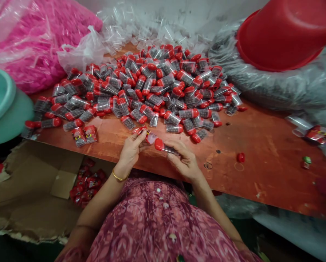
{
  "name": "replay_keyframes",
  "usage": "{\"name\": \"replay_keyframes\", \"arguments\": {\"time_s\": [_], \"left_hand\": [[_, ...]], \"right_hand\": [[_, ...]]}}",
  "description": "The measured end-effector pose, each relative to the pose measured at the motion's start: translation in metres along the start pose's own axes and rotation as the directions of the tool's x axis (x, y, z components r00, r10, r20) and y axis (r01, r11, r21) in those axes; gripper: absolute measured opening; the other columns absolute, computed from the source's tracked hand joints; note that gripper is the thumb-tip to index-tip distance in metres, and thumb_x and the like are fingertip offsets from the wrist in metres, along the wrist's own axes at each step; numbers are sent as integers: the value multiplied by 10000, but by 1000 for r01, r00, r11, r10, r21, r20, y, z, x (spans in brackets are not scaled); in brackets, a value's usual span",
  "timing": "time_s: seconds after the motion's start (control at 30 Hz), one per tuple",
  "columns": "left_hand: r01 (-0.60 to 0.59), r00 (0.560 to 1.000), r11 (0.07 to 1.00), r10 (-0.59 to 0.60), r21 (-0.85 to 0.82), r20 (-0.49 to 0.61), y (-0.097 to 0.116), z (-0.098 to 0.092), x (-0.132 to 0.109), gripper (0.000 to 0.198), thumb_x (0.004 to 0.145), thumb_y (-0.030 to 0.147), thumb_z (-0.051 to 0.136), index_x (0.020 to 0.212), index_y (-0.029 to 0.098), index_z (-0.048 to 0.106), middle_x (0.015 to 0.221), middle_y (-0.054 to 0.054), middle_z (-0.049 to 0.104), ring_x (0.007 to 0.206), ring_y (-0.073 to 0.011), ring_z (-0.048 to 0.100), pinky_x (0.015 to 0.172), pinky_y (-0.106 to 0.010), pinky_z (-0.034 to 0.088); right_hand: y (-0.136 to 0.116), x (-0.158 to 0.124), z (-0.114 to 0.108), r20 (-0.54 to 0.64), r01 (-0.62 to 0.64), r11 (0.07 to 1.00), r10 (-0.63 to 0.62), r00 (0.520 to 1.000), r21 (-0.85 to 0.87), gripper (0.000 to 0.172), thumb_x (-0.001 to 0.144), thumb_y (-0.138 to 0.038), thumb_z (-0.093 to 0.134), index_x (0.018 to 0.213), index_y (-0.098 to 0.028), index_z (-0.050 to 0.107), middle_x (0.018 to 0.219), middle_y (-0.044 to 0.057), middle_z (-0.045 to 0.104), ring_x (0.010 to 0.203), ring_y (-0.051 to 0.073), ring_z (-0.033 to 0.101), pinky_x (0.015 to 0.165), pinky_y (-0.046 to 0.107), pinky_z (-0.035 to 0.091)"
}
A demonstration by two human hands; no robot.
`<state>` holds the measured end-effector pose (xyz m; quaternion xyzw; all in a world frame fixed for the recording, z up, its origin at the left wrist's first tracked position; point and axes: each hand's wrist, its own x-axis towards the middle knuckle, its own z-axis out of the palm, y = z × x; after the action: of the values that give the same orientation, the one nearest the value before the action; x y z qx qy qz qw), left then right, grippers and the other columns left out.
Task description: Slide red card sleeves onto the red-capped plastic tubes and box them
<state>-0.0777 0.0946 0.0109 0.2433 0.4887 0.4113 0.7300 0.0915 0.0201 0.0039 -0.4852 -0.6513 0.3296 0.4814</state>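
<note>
Over the front edge of the table, my left hand pinches a small red printed packet, a clear part of it showing toward the right. My right hand grips a clear tube with a red cap and small dark beads inside. The cap points left, close to the packet; whether they touch I cannot tell. Just beyond my hands lies a large heap of similar red-capped tubes. Two red packets lie flat on the table, left of my left hand.
A cardboard box with red packets stands below the table's left edge. At left are a green basin and pink pieces in plastic. A red bucket rests on a bag at right. One loose red cap lies on the table.
</note>
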Motion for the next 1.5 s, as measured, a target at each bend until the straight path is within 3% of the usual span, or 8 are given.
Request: {"name": "replay_keyframes", "arguments": {"time_s": [0.2,0.57,0.87,1.1,1.2,1.33,1.4,1.5], "left_hand": [[14,1000,1000,-14,18,14,-3,1,-3,408,473,412,826,713,142,635,634,4,673,537,-106,620,552,-214,517],[-106,994,994,105,18,38,-10,9,-4,427,386,347,862,680,140,632,644,31,660,567,-78,586,587,-198,498],[-16,1000,991,20,-133,24,-17,17,-6,384,419,272,862,709,134,652,667,14,684,585,-93,611,597,-216,499],[85,994,977,-70,-194,80,-24,18,-6,350,425,230,864,711,147,680,705,12,707,643,-93,635,651,-210,499],[43,996,965,-23,-258,81,-24,23,-8,335,413,247,870,675,150,686,675,22,700,624,-70,620,634,-174,476],[-31,997,961,49,-273,59,-26,25,-9,307,444,258,862,669,140,690,679,12,701,631,-68,614,628,-163,464],[-51,997,965,64,-257,46,-27,22,-9,304,439,231,862,669,141,686,671,16,695,619,-68,609,610,-163,457],[-75,996,968,85,-240,32,-29,17,-9,308,421,222,864,652,146,675,628,33,674,567,-53,581,582,-159,445]], "right_hand": [[5,5,-3,92,143,979,-131,987,-145,310,852,-212,539,1154,-244,600,1090,85,601,1039,204,567,916,400,462],[11,7,0,104,194,966,-179,978,-168,349,856,-158,535,1189,-257,569,1083,73,596,1018,180,578,881,354,488],[10,4,19,-125,175,942,-218,968,-286,405,858,-108,495,1236,-248,536,1103,97,576,1045,198,578,892,383,494],[7,3,27,-170,191,912,-266,949,-362,418,853,-81,482,1235,-242,536,1116,105,577,1044,201,586,888,379,507],[5,4,33,-241,157,916,-258,936,-369,407,848,-84,485,1218,-242,549,1099,98,595,1022,197,596,884,372,510],[6,2,39,-312,13,977,-81,946,-213,405,830,-202,562,1231,-223,520,1079,92,626,969,203,620,837,367,530],[8,0,41,-282,-127,992,116,952,-21,343,847,-275,541,1180,-194,534,948,71,659,746,159,648,665,307,555],[9,0,42,-165,-306,933,337,927,188,217,865,-337,493,971,-173,589,642,-17,602,417,75,500,417,216,446]]}}
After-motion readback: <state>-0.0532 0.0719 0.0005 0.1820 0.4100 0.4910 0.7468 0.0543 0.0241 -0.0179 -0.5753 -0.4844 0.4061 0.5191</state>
